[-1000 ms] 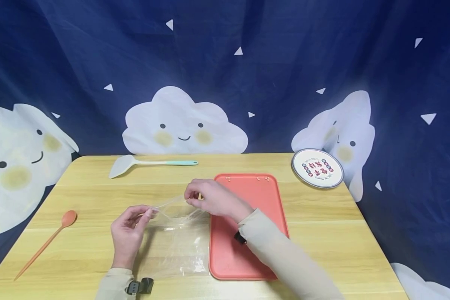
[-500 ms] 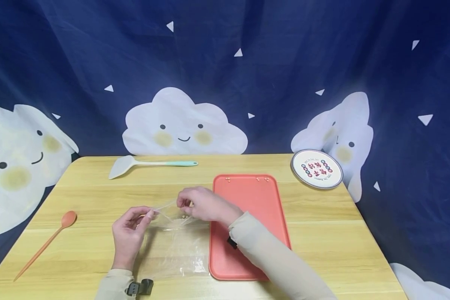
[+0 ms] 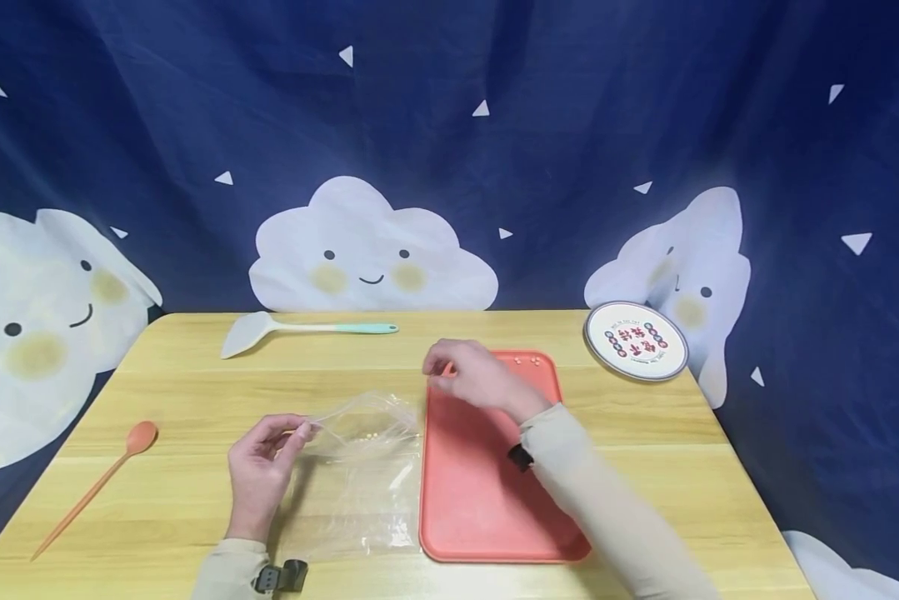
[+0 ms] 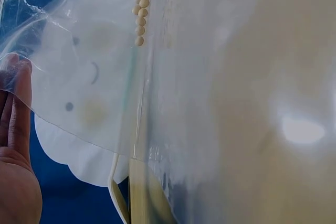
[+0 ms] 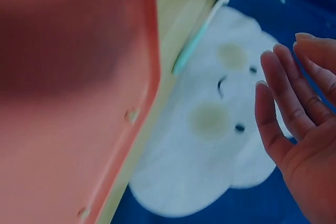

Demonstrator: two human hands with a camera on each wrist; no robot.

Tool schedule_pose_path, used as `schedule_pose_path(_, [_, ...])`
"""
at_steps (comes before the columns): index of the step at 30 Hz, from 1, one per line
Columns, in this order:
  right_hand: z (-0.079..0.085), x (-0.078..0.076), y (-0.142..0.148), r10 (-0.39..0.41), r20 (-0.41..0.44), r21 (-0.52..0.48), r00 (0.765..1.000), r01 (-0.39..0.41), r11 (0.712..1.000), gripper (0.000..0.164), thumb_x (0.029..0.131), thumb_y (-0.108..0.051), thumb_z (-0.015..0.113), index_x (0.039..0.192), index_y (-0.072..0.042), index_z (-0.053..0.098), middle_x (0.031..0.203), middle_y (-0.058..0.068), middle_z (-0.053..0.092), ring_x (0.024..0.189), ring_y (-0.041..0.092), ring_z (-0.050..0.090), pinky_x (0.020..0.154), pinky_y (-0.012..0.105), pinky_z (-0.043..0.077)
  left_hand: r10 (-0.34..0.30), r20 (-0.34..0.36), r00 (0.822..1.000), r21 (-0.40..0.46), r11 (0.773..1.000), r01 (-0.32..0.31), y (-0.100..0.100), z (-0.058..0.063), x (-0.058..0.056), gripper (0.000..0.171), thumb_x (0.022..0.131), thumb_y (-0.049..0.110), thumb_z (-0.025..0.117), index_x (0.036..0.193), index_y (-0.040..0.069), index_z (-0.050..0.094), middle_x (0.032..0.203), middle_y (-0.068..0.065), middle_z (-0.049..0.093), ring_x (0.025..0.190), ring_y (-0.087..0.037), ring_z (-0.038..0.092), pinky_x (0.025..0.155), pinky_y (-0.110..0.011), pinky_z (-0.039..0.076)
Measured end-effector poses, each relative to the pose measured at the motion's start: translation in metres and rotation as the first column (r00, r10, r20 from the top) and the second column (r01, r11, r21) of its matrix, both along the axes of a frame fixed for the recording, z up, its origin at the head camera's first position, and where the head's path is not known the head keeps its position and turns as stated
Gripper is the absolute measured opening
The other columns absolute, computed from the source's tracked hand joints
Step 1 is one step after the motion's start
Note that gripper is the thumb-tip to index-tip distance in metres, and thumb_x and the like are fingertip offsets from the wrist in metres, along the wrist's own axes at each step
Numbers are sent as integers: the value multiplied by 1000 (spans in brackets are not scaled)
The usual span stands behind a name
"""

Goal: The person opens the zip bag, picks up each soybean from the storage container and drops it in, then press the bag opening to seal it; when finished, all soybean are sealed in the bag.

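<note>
My left hand (image 3: pixel 260 471) pinches the mouth edge of a clear plastic bag (image 3: pixel 367 500) that lies across the table. Several small round beige beans, like soybeans (image 4: pixel 140 19), line up inside the bag. My right hand (image 3: pixel 475 375) is over the far left part of a red tray (image 3: pixel 479 517). In the right wrist view its fingers (image 5: pixel 286 95) are loosely extended, with nothing seen between them. More beans (image 3: pixel 535 362) lie in small groups along the tray's far edge; the right hand hides the far left corner in the head view.
Behind the bag lies a spatula (image 3: pixel 254 333) with a mint handle. An orange spoon (image 3: pixel 142 437) rests at the left. A round white plate (image 3: pixel 636 342) with red lettering sits at the back right corner. A dark blue cloud-print curtain (image 3: pixel 554 150) hangs behind the table.
My right hand has left the bag's mouth and moved right and back over the tray. Beans came into view in the bag's mouth. The left hand keeps its pinch.
</note>
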State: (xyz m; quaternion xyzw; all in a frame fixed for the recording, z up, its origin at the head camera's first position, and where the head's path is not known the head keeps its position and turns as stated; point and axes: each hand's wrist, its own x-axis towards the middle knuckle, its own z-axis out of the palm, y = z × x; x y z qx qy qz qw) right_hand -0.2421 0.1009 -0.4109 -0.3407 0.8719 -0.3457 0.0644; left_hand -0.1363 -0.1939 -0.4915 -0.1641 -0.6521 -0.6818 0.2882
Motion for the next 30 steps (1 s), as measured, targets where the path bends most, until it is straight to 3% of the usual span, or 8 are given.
schedule_pose_path(4, [-3, -6, 26, -67, -7, 2, 998, 67, 998, 13, 87, -2, 69, 98, -9, 68, 95, -2, 64, 92, 19, 62, 82, 40, 54, 11, 15, 1000, -15, 1000, -11, 1, 0, 0, 14, 80, -29, 59, 90, -20, 61, 81, -25, 68, 75, -16, 71, 67, -19, 57])
schedule_pose_path(11, [-15, -15, 69, -167, -50, 80, 985, 171, 982, 14, 87, -4, 72, 100, -4, 70, 98, 0, 64, 95, 20, 62, 85, 37, 52, 59, 84, 995, -42, 998, -55, 1, -2, 2, 12, 81, -26, 61, 89, -18, 62, 81, -20, 69, 74, -14, 70, 67, -19, 56])
schedule_pose_path(18, [-32, -29, 102, -244, -102, 151, 964, 257, 954, 18, 83, -4, 75, 100, -1, 70, 99, 6, 61, 99, 28, 58, 92, 43, 48, 11, 19, 1000, 8, 1000, -11, 0, -5, 1, 14, 78, -31, 58, 88, -21, 60, 82, -22, 69, 74, -15, 71, 68, -17, 56])
schedule_pose_path(30, [-55, -41, 119, -287, -109, 274, 952, 306, 911, 13, 81, -2, 73, 94, -3, 72, 88, 6, 59, 87, 25, 55, 81, 40, 50, -32, -30, 999, 63, 997, 34, 0, -9, -3, 15, 76, -34, 55, 87, -24, 57, 83, -24, 68, 74, -17, 71, 67, -16, 56])
